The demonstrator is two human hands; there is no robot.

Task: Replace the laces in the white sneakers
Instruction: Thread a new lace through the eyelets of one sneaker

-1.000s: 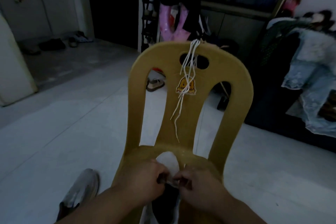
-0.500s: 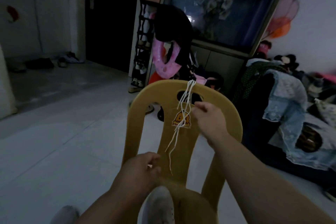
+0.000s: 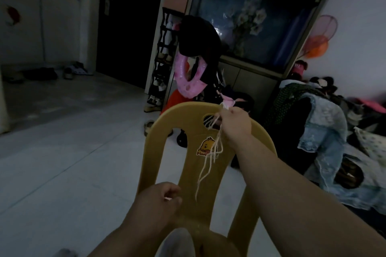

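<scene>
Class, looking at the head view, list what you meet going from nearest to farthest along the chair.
Nearest first: white sneaker → left hand → right hand gripping the laces at the top of the chair → pink swim ring → fish tank.

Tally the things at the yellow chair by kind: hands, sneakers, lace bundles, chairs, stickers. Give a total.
Hands: 2, left hand and right hand
White sneakers: 2, one on the seat, one on the floor at the frame edge
Lace bundle: 1, gripped by the right hand
Chair: 1
Duck sticker: 1
Total: 7
</scene>
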